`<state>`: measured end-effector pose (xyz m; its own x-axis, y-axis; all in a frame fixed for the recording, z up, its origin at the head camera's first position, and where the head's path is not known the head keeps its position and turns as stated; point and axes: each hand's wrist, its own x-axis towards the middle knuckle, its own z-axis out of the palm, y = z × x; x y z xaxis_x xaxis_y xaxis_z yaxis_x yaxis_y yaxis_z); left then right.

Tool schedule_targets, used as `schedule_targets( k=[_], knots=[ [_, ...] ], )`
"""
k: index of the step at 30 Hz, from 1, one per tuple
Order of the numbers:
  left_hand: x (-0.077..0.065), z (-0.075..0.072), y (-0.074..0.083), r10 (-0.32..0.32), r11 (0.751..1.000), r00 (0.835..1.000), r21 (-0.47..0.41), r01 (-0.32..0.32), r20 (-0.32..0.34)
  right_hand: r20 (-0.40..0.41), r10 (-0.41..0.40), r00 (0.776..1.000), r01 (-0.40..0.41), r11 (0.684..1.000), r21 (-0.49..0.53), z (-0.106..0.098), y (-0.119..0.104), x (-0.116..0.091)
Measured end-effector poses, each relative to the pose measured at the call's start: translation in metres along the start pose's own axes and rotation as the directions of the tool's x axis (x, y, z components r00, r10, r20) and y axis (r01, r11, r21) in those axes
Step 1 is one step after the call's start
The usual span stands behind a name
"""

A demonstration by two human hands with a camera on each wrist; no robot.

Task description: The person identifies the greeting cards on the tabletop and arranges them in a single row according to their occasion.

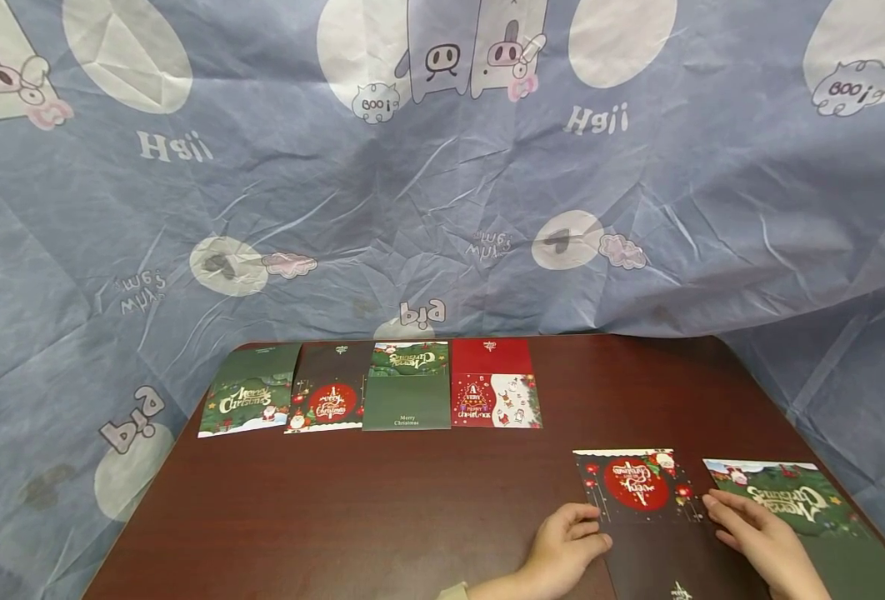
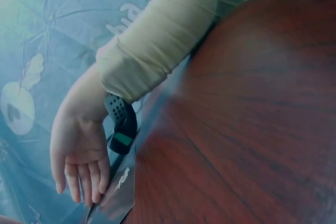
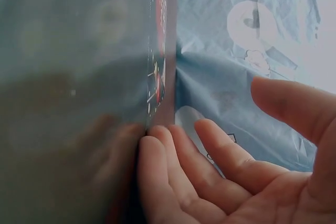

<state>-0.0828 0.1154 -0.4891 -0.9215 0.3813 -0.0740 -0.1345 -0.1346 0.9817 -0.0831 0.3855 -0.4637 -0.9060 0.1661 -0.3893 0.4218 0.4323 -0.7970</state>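
A dark Christmas card (image 1: pixel 660 546) lies unfolded on the table, its red circle with gold lettering upside down. At its left edge is my left hand (image 1: pixel 568 546), fingertips and thumb right at the border. My right hand (image 1: pixel 761 537) is at the right edge, its fingers extended between this card and an unfolded green Christmas card (image 1: pixel 855 554), which it partly covers. In the right wrist view, the right hand's fingers (image 3: pixel 184 171) reach to the dark card's edge (image 3: pixel 159 72), thumb spread away. The left wrist view shows the right hand (image 2: pixel 81 150) with loosely straight fingers.
Along the back of the brown table (image 1: pixel 382 508) stretches a row of unfolded cards: a green card (image 1: pixel 247 404), a dark card (image 1: pixel 330 367), another green card (image 1: pixel 407 398) and a red card (image 1: pixel 491 358). A blue patterned cloth (image 1: pixel 412 192) hangs behind the table.
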Motion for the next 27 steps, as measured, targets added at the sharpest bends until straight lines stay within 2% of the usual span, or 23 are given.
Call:
schedule_targets(
  k=[5,9,15,18,23,27],
  knots=[
    [0.002,0.000,-0.002,-0.023,0.996,0.999,-0.085,0.020,-0.033,0.018,0.011,1.000,-0.012,0.998,0.064,-0.001,-0.001,-0.001],
    [0.002,0.000,-0.003,-0.031,0.993,0.999,-0.113,0.026,-0.042,0.027,-0.002,1.000,0.001,0.998,0.056,0.004,-0.002,-0.002],
    [-0.001,-0.003,-0.004,0.033,0.998,0.998,-0.053,-0.035,-0.050,-0.002,-0.016,1.000,0.016,0.997,-0.077,0.008,-0.004,-0.001],
    [-0.002,-0.006,-0.002,0.044,0.999,0.998,-0.019,-0.045,-0.051,-0.017,-0.009,1.000,0.007,0.989,-0.146,0.009,-0.007,-0.004],
    [-0.005,-0.007,0.003,0.001,1.000,1.000,0.024,0.000,-0.015,-0.019,-0.004,1.000,0.000,0.982,-0.188,0.011,-0.007,-0.005],
    [-0.007,-0.005,0.005,-0.039,0.999,0.999,0.003,0.039,0.017,-0.023,-0.002,1.000,-0.002,0.985,-0.171,0.012,-0.005,-0.004]
  ],
)
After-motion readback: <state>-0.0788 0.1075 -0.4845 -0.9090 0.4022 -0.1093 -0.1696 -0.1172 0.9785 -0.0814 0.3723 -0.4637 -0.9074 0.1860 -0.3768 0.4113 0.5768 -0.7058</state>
